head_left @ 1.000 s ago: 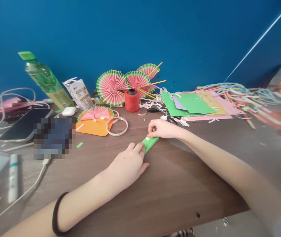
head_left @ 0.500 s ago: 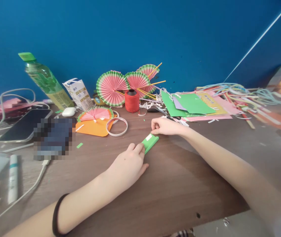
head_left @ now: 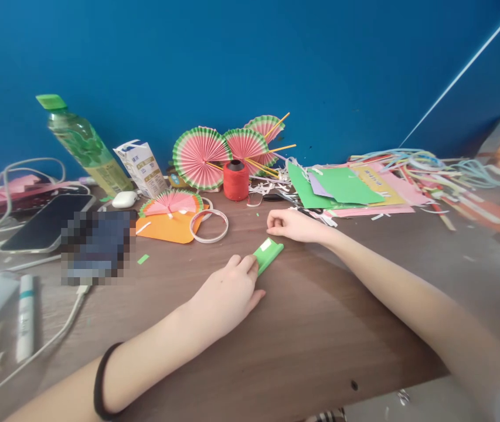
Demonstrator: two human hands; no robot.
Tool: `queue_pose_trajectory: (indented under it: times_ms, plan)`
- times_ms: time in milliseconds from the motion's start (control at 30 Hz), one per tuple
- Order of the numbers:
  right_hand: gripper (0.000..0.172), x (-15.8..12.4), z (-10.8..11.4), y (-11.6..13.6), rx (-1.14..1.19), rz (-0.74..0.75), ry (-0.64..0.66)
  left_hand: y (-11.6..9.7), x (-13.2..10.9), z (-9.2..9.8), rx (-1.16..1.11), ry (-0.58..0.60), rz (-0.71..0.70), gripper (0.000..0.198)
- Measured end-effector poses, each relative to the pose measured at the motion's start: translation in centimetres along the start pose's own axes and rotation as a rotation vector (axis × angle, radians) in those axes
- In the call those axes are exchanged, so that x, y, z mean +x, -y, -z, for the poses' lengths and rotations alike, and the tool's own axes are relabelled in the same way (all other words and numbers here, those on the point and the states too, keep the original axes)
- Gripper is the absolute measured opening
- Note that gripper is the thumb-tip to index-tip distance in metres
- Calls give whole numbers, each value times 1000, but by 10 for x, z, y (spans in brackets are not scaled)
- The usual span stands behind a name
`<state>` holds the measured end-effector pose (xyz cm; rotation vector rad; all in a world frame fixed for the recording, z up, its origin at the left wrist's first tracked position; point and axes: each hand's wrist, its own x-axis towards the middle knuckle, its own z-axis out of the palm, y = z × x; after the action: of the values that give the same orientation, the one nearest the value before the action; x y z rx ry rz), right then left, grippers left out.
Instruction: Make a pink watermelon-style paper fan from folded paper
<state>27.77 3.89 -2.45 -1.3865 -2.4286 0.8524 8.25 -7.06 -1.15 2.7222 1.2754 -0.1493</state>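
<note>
A small folded green paper strip lies on the table, with a white piece of tape near its far end. My left hand rests over its near end, fingers pressing it down. Just beyond the far end is my right hand, its thumb and finger curled together in a pinch; anything between them is too small to make out. Left of the hands, a tape roll lies by an orange paper and a small pleated fan.
Pleated watermelon fans and a red thread spool stand by the wall. Green paper sheets lie at the back right. A bottle, a carton, a phone and a marker are at the left.
My right hand has drawn slightly back from the green strip's far end. My left hand keeps its place on the strip. The whole view has shifted slightly.
</note>
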Motion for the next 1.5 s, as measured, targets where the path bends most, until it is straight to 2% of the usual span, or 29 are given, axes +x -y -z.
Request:
queue_pose_trajectory:
  times_ms: [133, 200, 333, 467, 567, 700, 767, 1000, 1200, 1500]
  plan:
    - [26, -2, 1, 0, -9, 154, 82, 8, 4, 4, -165, -7, 5, 36]
    - [23, -4, 3, 3, -33, 192, 118, 15, 7, 7, -296, -35, 3, 34]
    - [17, -6, 4, 10, 5, 172, 120, 28, 14, 10, -536, -111, 91, 29]
    - [16, -6, -1, 18, 174, 152, 105, 36, 18, 5, -700, -189, 184, 28]
    - [15, -6, -9, 25, 286, 239, 22, 40, 21, 0, -736, -179, 198, 27]
    - [11, -8, -20, 33, 207, 320, -327, 43, 23, -4, -754, -210, 284, 29]
    - [5, -9, -23, 37, 109, 374, -425, 44, 23, -4, -796, -237, 285, 29]
    - [13, -14, -33, 45, -112, 361, -470, 43, 23, -3, -874, -234, 331, 34]
    - [16, -17, -38, 49, -134, 326, -462, 40, 21, -3, -883, -270, 292, 33]
    - [16, -19, -37, 50, -147, 352, -469, 39, 20, 0, -951, -258, 322, 33]
